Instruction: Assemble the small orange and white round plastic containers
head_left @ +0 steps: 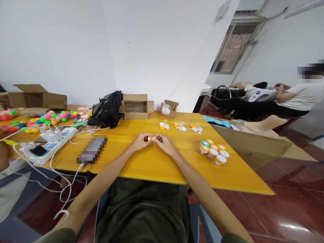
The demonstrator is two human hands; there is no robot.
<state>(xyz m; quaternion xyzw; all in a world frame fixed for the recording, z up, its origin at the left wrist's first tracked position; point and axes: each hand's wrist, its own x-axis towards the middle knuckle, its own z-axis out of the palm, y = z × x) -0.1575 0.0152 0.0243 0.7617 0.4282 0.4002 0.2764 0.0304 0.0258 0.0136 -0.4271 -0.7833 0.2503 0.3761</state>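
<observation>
a yellow table [157, 165] stands by a white wall [141, 50]. far left lie coloured balls [37, 119], partly cut off. at the near middle the left hand [140, 141] and right hand [165, 143] both pinch a small orange-capped piece [150, 138], mostly hidden by fingers. right of them stand small capped jars [214, 152].

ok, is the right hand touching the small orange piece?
Touching. Head view: the right hand pinches the orange piece, left hand holding its other end.

White walls [141, 44], barred window [231, 49], glossy red floor [286, 209], yellow table [157, 162]
</observation>
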